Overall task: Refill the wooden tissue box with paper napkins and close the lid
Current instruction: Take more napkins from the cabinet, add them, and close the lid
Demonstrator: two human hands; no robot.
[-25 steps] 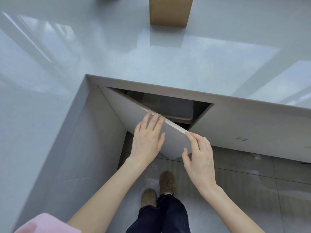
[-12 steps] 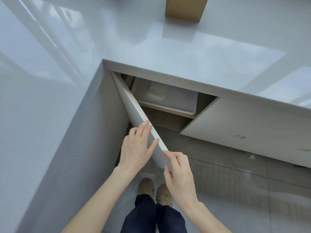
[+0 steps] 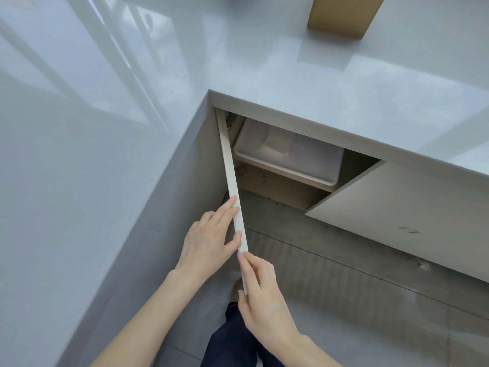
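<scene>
Right hand [image 3: 260,295] pinched the free corner of the cabinet door [image 3: 234,197], thumb and fingers curled on its edge. Left hand [image 3: 209,239] lay against the door's outer face, fingers straight, thumb on the top edge, gripping nothing. The door stood swung wide out from the corner. Inside sat a white lidded bin [image 3: 288,157] on a shelf. The wooden tissue box [image 3: 344,14] stood well apart, far back on the glossy counter [image 3: 238,56], partly out of frame. No napkins showed. Risk: door likely could bang the adjacent panel or nip left fingers behind it.
</scene>
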